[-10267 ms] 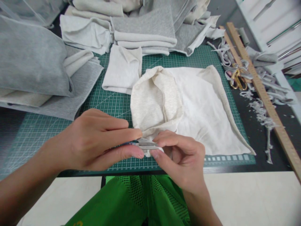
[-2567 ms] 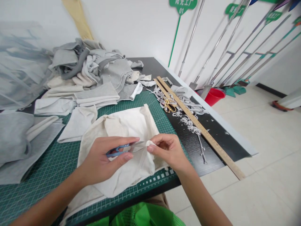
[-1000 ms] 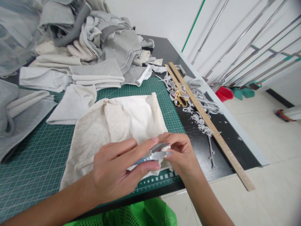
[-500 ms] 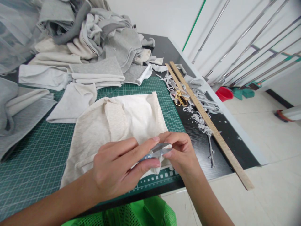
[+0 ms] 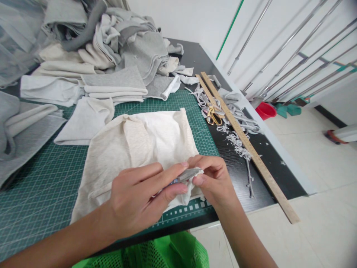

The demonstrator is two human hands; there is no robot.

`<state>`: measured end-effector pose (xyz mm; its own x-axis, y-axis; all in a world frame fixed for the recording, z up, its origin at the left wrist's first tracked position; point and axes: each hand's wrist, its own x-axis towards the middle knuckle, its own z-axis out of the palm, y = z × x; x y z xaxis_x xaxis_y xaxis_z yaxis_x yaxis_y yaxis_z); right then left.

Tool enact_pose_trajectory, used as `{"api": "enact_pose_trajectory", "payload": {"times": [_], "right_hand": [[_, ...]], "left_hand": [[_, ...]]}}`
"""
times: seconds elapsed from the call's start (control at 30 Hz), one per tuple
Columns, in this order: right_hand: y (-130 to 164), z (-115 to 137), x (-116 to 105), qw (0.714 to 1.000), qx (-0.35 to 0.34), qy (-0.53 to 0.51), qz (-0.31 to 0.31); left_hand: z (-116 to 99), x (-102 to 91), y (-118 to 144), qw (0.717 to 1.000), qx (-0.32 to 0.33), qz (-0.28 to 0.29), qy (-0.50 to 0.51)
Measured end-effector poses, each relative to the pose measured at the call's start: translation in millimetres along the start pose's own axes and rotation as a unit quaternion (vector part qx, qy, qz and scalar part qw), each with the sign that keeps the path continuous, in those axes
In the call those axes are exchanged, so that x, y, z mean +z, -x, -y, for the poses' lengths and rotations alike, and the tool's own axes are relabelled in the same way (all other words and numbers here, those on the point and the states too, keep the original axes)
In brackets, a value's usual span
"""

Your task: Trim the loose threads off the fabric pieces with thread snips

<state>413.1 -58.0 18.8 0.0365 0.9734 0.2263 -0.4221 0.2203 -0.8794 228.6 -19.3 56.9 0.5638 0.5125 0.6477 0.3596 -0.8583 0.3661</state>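
My left hand [image 5: 139, 197] is squeezing thread snips [image 5: 187, 174] onto the cream cloth [image 5: 134, 152] corner my right hand [image 5: 214, 180] is pinching; gold scissors [image 5: 212, 115] and wooden ruler [image 5: 245, 143] are lying beside the mat.

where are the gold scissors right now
The gold scissors lie on the black table to the right of the green cutting mat, among grey fabric scraps and against the wooden ruler, beyond the right hand.
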Motion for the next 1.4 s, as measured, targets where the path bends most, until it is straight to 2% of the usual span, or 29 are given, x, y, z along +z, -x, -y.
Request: {"api": "enact_pose_trajectory", "payload": {"times": [0.27, 0.4, 0.5, 0.6, 0.7, 0.77, 0.9, 0.97, 1.0, 1.07, 1.17, 1.2, 1.27, 1.3, 1.37, 1.4], "right_hand": [[-1, 1, 2, 0.999, 0.022, -0.002, -0.028], [-1, 1, 1, 0.999, 0.019, 0.01, -0.042], [-1, 1, 1, 0.999, 0.02, 0.013, -0.042], [0, 1, 1, 0.999, 0.024, 0.02, -0.039], [0, 1, -1, 0.998, 0.022, 0.022, -0.058], [0, 2, -3, 0.997, 0.016, 0.033, -0.073], [2, 6, -4, 0.994, -0.008, 0.09, -0.062], [5, 13, -6, 0.99, -0.029, 0.129, -0.047], [6, 18, -8, 0.987, -0.04, 0.152, -0.038], [8, 30, -17, 0.976, -0.057, 0.21, -0.025], [6, 53, -47, 0.935, -0.082, 0.34, -0.051], [4, 61, -59, 0.905, -0.096, 0.405, -0.084], [-2, 73, -85, 0.807, -0.11, 0.567, -0.122], [-5, 78, -97, 0.76, -0.104, 0.63, -0.122], [-10, 84, -113, 0.714, -0.083, 0.685, -0.118], [-12, 86, -118, 0.701, -0.073, 0.7, -0.119]], "left_hand": [[6, 1.5, 1, 0.994, -0.064, 0.005, 0.086], [15, -2.8, -1, 0.989, -0.114, -0.007, 0.094], [21, -5.8, -5, 0.987, -0.126, -0.02, 0.101], [26, -5.9, -6, 0.982, -0.132, -0.008, 0.135], [28, -3.7, -4, 0.97, -0.161, 0.03, 0.181], [28, -1.4, -1, 0.953, -0.19, 0.076, 0.223], [25, 6.7, 6, 0.887, -0.285, 0.188, 0.31], [24, 12.5, 10, 0.856, -0.321, 0.225, 0.336], [25, 15.4, 11, 0.85, -0.324, 0.235, 0.343], [27, 20.2, 13, 0.855, -0.305, 0.233, 0.349], [30, 22.2, 12, 0.87, -0.283, 0.21, 0.345], [31, 21.7, 12, 0.871, -0.283, 0.203, 0.345], [33, 20.0, 11, 0.871, -0.288, 0.192, 0.349], [33, 19.4, 12, 0.869, -0.291, 0.19, 0.352], [35, 19.5, 14, 0.863, -0.3, 0.19, 0.359], [36, 20.2, 15, 0.859, -0.306, 0.191, 0.363]]}}
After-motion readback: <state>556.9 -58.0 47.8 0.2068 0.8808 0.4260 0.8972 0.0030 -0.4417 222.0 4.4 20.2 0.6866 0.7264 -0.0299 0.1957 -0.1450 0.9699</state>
